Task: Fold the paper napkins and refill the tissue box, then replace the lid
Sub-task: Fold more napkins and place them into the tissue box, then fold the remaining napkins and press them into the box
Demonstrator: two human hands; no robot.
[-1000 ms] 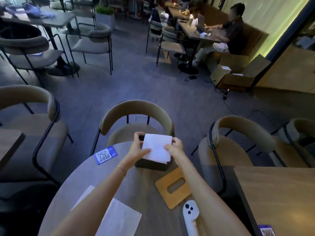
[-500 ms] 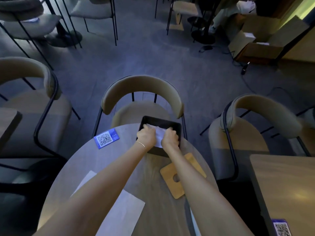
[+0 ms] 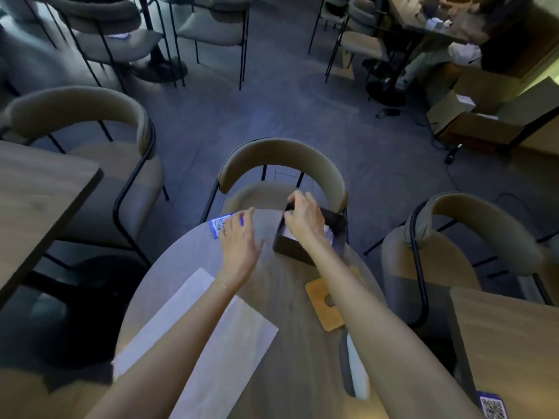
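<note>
A black tissue box (image 3: 334, 226) stands open at the far edge of the round wooden table (image 3: 290, 358), with a white folded napkin (image 3: 328, 232) inside. My right hand (image 3: 302, 220) reaches over the box and grips its far left rim. My left hand (image 3: 240, 241) hovers to the left of the box, fingers spread and holding nothing. The wooden lid (image 3: 328, 300) with its slot lies flat on the table, right of my right forearm. Unfolded white napkins (image 3: 208, 337) lie near me on the left.
A blue QR card (image 3: 219, 226) lies under my left fingertips. A white controller (image 3: 357, 370) rests near the table's right edge. Padded chairs (image 3: 281, 164) ring the table; other tables stand at left and right. A person sits at a far table, top right.
Both hands pushed the folded napkin down into the box. Since then my left hand has pulled out and moved left, while my right hand has shifted onto the box's rim.
</note>
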